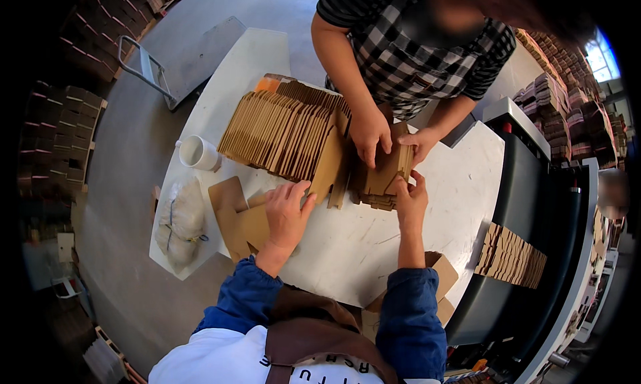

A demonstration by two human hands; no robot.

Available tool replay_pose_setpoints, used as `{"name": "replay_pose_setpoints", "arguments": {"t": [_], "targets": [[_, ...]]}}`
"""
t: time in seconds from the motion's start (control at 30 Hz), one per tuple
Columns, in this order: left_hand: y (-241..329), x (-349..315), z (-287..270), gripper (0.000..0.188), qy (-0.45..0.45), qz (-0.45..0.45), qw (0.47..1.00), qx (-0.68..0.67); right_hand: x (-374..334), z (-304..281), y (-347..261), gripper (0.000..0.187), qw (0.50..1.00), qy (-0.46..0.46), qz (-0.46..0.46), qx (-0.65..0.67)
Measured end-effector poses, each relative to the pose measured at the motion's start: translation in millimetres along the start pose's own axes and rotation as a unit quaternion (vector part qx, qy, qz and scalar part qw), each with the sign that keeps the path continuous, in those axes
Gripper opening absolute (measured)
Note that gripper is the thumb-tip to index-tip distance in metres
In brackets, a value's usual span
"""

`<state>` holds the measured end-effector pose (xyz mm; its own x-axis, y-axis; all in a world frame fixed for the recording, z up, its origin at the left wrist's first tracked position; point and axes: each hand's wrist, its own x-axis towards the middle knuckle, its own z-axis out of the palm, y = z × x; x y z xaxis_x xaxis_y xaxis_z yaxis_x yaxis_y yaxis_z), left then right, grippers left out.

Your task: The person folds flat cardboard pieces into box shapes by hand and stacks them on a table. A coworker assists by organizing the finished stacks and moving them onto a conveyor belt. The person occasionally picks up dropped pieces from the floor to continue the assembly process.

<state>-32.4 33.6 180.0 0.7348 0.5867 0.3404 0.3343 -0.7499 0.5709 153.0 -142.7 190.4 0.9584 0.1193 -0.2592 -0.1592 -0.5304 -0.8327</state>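
Observation:
A long row of folded cardboard blanks (274, 134) stands on edge on the white table. My left hand (287, 214) pinches the lower corner of the end cardboard blank (328, 167). To its right lies a short stack of flat cardboard blanks (384, 177). My right hand (411, 200) has its thumb and fingers closed on the near right corner of that stack's upper blank. A co-worker's two hands (372, 138) rest on the far side of the same stack. Under my left wrist lies a loose cut cardboard blank (235, 217).
A white mug (199, 152) and a tied plastic bag (181, 224) sit on the table's left (257, 54). At the right runs a dark conveyor (517, 214) with a row of cardboard pieces (511, 256). Beyond the table stands a hand cart (150, 67); stacked cardboard (63, 134) lines the sides.

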Motion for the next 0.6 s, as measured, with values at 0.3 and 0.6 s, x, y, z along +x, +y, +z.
{"name": "replay_pose_setpoints", "arguments": {"t": [0.3,0.6], "targets": [[25.2,6.1,1.6,0.029,-0.029,-0.060,0.995,-0.068,30.0,-17.1,22.9,0.037,0.997,-0.007,-0.047,-0.068],[37.2,14.7,-5.6,0.019,-0.027,-0.174,0.981,-0.085,40.4,-27.2,50.6,0.029,0.896,0.112,-0.285,-0.321]]}}
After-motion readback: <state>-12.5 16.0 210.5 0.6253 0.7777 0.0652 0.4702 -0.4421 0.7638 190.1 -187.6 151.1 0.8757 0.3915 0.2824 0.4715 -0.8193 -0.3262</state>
